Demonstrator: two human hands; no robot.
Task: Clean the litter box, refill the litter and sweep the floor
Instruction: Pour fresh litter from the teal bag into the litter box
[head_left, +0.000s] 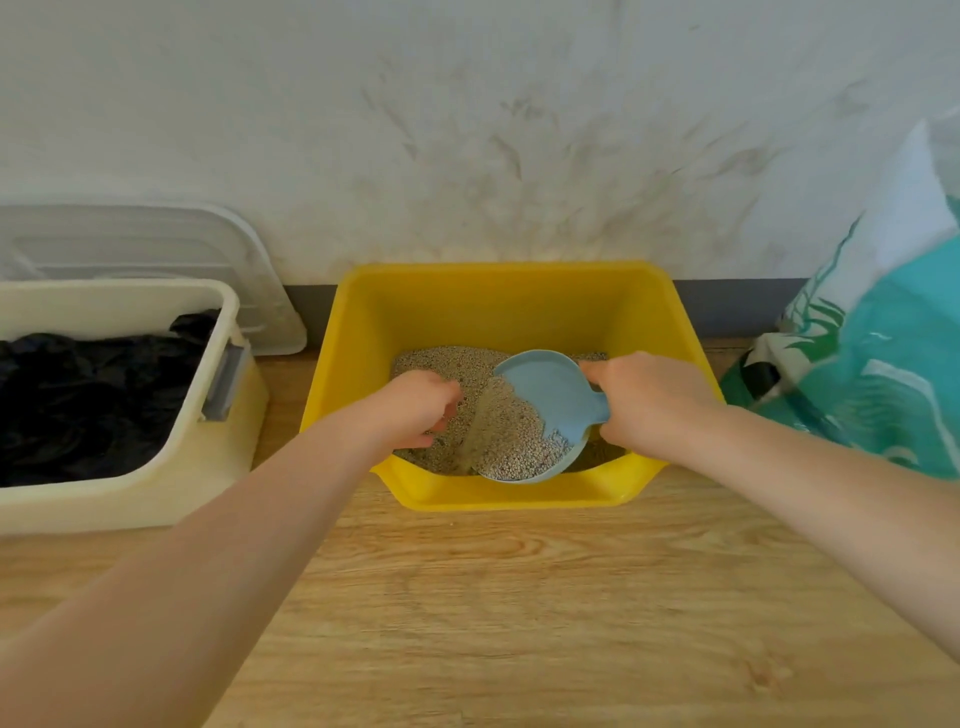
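Observation:
A yellow litter box (498, 301) stands on the wood floor against the wall, with grey-beige litter (441, 364) in its bottom. My right hand (644, 400) grips the handle of a light blue scoop (545, 395), tilted over the box. The scoop holds litter, and a stream of grains runs off its left edge into the box. My left hand (421, 405) hovers inside the box just left of the scoop, fingers curled downward; whether it holds anything is hidden.
A cream bin (218, 452) lined with a black bag stands at the left, a clear lid (171, 244) leaning on the wall behind it. A teal and white litter bag (883, 364) stands at the right. Wood floor (519, 597) spreads in front.

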